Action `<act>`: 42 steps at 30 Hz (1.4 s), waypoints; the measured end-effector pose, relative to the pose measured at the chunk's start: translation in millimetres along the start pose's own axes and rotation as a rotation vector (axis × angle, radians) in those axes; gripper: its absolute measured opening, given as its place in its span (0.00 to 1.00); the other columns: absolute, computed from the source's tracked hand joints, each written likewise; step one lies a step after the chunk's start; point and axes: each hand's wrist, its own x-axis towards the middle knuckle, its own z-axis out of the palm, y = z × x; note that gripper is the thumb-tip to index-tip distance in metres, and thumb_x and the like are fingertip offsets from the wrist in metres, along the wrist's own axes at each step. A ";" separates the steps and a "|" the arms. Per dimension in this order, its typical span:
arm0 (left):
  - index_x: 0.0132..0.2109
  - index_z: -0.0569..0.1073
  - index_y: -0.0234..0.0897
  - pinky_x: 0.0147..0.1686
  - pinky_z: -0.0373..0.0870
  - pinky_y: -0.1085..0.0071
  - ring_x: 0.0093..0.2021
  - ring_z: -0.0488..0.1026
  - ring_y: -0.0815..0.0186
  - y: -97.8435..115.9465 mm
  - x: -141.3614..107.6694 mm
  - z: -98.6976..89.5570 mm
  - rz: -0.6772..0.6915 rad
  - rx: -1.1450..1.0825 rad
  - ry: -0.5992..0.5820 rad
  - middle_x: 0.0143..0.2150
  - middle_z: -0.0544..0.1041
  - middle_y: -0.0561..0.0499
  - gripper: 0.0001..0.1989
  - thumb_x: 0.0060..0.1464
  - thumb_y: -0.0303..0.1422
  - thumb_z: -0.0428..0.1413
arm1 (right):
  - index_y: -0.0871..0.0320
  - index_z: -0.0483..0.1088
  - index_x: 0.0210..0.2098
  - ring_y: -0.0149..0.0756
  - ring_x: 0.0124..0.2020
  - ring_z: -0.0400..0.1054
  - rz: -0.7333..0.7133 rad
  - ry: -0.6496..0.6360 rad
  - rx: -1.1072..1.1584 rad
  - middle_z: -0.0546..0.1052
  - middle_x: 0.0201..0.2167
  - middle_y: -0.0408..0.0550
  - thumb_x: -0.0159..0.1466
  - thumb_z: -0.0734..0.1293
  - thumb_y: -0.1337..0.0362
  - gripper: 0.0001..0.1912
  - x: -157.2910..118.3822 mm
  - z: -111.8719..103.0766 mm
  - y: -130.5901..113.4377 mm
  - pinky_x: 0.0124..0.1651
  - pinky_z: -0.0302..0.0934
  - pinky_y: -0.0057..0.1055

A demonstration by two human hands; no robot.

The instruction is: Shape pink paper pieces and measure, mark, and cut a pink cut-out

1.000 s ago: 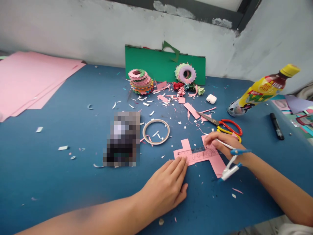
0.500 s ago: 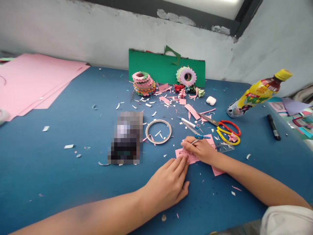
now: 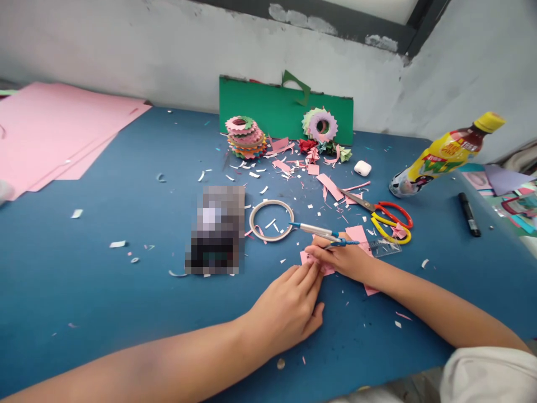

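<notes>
My right hand (image 3: 348, 261) is closed round a drawing compass (image 3: 316, 230) with a white-and-silver pen-like arm and blue fittings. The compass is tilted nearly flat, its blue end towards the left; its working tips are hidden by my fingers. Under both hands lies a small piece of pink paper (image 3: 329, 270) with dark marks. My left hand (image 3: 289, 302) rests with fingers stretched out, the fingertips pressing the paper's near edge. Beneath my right hand and wrist runs a pink paper strip (image 3: 357, 235), beside a clear plastic ruler (image 3: 385, 248).
Red-and-yellow scissors (image 3: 391, 215) lie right of the hands, with a tape roll (image 3: 250, 221) and a blurred-out object (image 3: 216, 230) to the left. Paper scraps surround folded paper rings (image 3: 246, 137). A drink bottle (image 3: 444, 157) and black marker (image 3: 469, 214) are at right, pink sheets (image 3: 75, 129) at left.
The compass has swung in my right fingers, its pen-like arm turning down and to the left. My left hand stays on the paper. The whole view has shifted slightly.
</notes>
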 end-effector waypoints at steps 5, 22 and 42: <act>0.55 0.68 0.22 0.51 0.68 0.61 0.54 0.67 0.52 0.5 -1.0 -0.8 -0.023 -0.019 -0.009 0.54 0.70 0.35 0.24 0.57 0.35 0.46 | 0.57 0.68 0.30 0.32 0.27 0.63 0.075 0.026 -0.008 0.71 0.25 0.46 0.68 0.50 0.54 0.22 -3.8 -4.5 0.5 0.31 0.55 0.28; 0.53 0.70 0.24 0.48 0.71 0.62 0.51 0.70 0.54 -2.3 1.5 -5.7 -0.014 -0.040 0.006 0.54 0.72 0.38 0.22 0.54 0.34 0.49 | 0.56 0.56 0.24 0.29 0.26 0.59 0.284 0.004 0.202 0.61 0.22 0.40 0.68 0.51 0.52 0.20 -17.2 -13.9 14.4 0.34 0.55 0.28; 0.53 0.70 0.24 0.47 0.72 0.61 0.51 0.70 0.54 -6.5 1.1 -1.3 0.017 -0.052 0.052 0.53 0.72 0.39 0.21 0.55 0.33 0.50 | 0.58 0.59 0.22 0.27 0.23 0.56 0.294 0.105 0.379 0.59 0.20 0.38 0.66 0.55 0.54 0.20 -16.7 -16.0 16.9 0.30 0.52 0.26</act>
